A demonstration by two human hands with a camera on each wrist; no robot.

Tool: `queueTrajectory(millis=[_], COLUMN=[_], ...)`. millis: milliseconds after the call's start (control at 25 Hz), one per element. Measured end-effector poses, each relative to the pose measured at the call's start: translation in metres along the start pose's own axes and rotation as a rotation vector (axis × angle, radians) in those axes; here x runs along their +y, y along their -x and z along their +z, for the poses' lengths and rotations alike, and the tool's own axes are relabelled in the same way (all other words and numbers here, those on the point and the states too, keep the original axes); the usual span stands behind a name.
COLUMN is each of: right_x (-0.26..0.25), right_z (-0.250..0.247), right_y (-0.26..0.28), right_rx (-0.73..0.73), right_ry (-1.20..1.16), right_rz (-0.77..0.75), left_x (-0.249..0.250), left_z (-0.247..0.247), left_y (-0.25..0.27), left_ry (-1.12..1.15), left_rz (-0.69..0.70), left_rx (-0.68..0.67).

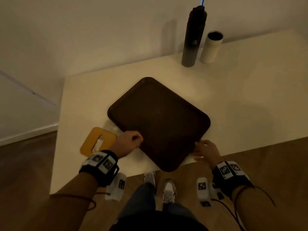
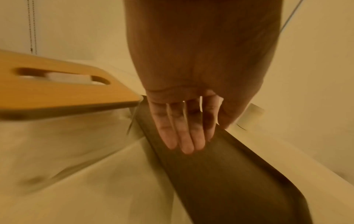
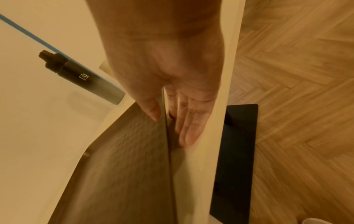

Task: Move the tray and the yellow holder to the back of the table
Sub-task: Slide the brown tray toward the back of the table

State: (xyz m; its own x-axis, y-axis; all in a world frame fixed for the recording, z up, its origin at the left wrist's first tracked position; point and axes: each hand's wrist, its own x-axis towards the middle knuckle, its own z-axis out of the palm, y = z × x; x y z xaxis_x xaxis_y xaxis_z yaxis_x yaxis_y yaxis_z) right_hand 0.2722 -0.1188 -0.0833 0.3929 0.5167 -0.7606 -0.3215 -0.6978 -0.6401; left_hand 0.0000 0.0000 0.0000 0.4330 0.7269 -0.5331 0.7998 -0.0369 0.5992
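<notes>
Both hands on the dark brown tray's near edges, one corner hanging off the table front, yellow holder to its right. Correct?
Not quite: the flat yellow holder with the slot lies to the left of the dark brown rounded-square tray, beside the left hand, as the head view shows. The rest holds: the right hand is on the other near edge, and one corner overhangs the white table front.
</notes>
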Motion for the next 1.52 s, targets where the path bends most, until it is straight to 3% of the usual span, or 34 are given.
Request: queueTrajectory(millis=[160,360,639,919,1199,1519], right_x=[-0.013,-0.03,-0.075,-0.128,-0.196,-0.247], right_z=[0.007,0.011,0.026,0.052,0.081,0.102], right_y=[-0.018,-0.037,-0.071,-0.114,-0.154,-0.195], right_rx=[0.085,0.258,0.375,0.429,0.488,0.424], right_ry=[0.025,0.032,-0.052,0.024,0.312,0.49], right_rz=[0.03,-0.014,-0.076,-0.165,-0.29,-0.353], left_x=[-0.008,-0.028,-0.052,-0.067,-0.095,-0.101], left_z=[-0.039,-0.09,-0.148,-0.16,-0.161,-0.174], left_y=[-0.065,-0.143,-0.223,-0.245,-0.248,-0.269], left_ry=[0.053,-0.128,-0.212,-0.118,0.065,0.134], left_rz=[-0.069,-0.13,-0.262,-0.345,-0.378,-0.38], left_rx=[0.131,0.309,0.296,0.345,0.415,0.477])
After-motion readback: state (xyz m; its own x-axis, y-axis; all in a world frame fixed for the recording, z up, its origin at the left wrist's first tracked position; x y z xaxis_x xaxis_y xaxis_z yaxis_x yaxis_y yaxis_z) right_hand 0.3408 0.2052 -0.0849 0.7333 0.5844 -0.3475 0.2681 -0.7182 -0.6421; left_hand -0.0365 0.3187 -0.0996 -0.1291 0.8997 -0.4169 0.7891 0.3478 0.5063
